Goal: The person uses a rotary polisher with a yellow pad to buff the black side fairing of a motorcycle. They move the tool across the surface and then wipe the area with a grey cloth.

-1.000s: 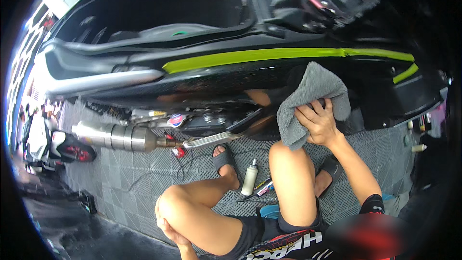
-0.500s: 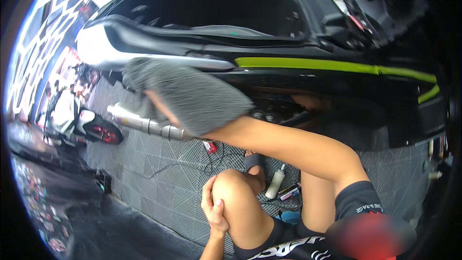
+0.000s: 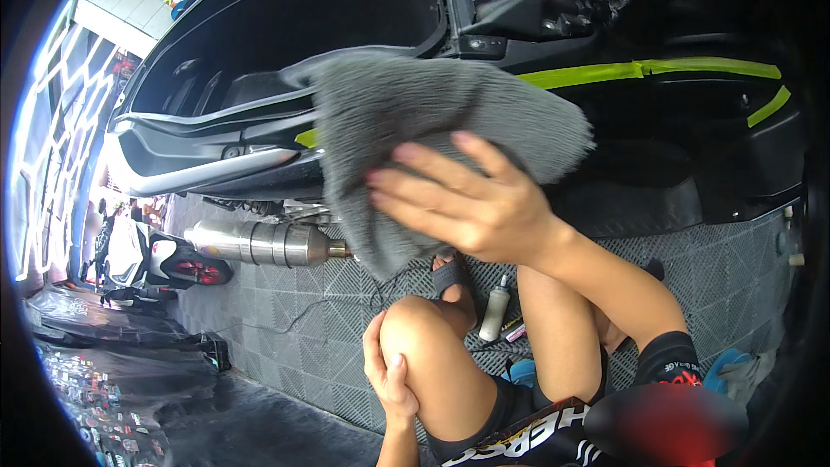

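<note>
My right hand lies on a grey microfibre towel, its fingers stretched over the cloth and holding it to the side of a black scooter body. The towel drapes over the panel and hides part of a lime-green tape strip. A short end of green tape shows left of the towel, by a silver trim piece. My left hand rests on my left knee with the thumb apart from the fingers, holding nothing.
The open underseat compartment lies above the towel. A silver exhaust canister is at lower left. On the grey tiled floor are a cable and a squeeze bottle between my legs. Another motorcycle stands at far left.
My right hand and the towel have moved to the right along the scooter's side, uncovering the silver trim and exhaust. The view has shifted slightly. My left hand stays on the knee.
</note>
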The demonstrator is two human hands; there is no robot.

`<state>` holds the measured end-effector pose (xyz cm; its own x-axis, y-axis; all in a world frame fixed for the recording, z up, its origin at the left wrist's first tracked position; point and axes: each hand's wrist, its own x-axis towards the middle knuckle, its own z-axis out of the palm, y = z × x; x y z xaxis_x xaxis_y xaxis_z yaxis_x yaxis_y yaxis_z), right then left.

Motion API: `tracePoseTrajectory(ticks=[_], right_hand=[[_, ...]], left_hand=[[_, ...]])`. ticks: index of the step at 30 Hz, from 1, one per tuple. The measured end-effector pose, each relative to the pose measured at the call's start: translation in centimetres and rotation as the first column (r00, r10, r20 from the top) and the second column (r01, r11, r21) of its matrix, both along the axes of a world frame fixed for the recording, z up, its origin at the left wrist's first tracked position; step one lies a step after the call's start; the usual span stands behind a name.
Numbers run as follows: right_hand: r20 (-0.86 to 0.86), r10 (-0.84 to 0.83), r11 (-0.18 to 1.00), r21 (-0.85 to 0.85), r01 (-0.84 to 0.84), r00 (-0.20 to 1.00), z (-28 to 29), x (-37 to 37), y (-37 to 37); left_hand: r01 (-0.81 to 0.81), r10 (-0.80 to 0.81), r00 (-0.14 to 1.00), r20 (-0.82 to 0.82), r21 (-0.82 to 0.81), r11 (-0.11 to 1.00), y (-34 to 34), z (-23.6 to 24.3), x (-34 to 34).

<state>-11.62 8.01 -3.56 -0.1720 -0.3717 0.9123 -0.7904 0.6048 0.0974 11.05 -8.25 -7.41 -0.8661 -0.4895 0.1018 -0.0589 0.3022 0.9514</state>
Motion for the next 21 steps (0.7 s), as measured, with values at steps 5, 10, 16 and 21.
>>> tracePoseTrajectory(ticks=[5,10,16,21], right_hand=[[0.313,-0.126,0.992,0.051,0.116,0.941,-2.2,0.8,9.5],[0.273,-0.273,0.912,-0.23,0.339,0.922,-4.2,-0.2,13.4],[0.275,-0.22,0.885,-0.348,0.31,0.936,-1.4,-0.4,9.8],[0.29,-0.12,0.93,-0.301,0.209,0.95,2.8,1.1,3.3]], left_hand=[[0.044,-0.044,0.999,-0.006,0.057,0.997,-0.2,-0.4,-0.6],[0.035,-0.034,0.999,-0.013,0.082,0.996,-0.2,0.0,-1.1],[-0.003,0.011,0.999,-0.047,0.162,0.987,-2.1,-0.6,-0.4],[-0.023,0.033,0.999,-0.043,0.23,0.973,-2.8,-0.7,0.1]])
